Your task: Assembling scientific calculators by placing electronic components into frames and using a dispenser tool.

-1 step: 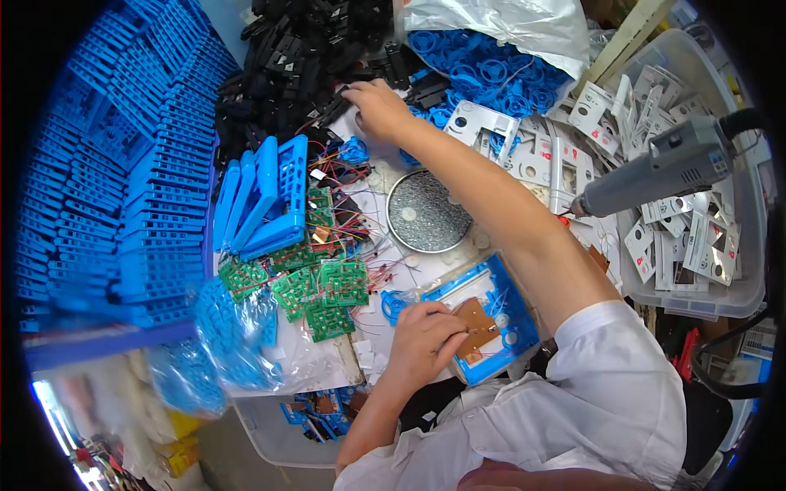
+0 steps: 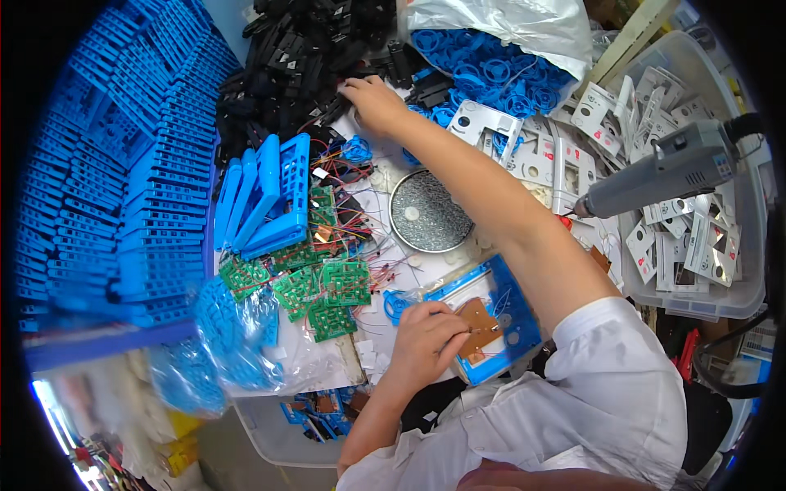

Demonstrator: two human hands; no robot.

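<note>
My left hand (image 2: 426,337) is closed, its thumb and fingertips at the edge of a brown circuit board (image 2: 477,330). That board, with thin wires on it, lies in a blue plastic casing (image 2: 524,315) close to my body. Farther off, my right hand (image 2: 375,105) reaches to the edge of a heap of black plastic parts (image 2: 299,69). Its bent fingers close on the end of one black part (image 2: 334,108); the fingertips are partly hidden. A round metal dish (image 2: 430,214) of small metal pieces sits under my right forearm.
Green circuit boards (image 2: 345,282) with loose wires lie left of the dish, beside upright blue casings (image 2: 266,196). Stacked blue casings (image 2: 164,213) fill the left. A grey electric screwdriver (image 2: 663,176) hangs at the right, before a clear bin (image 2: 741,303) of white panels. A bag (image 2: 499,20) holds blue rings.
My right hand has shifted very slightly to the left and away from me at the black heap. My left hand stays on the brown circuit board.
</note>
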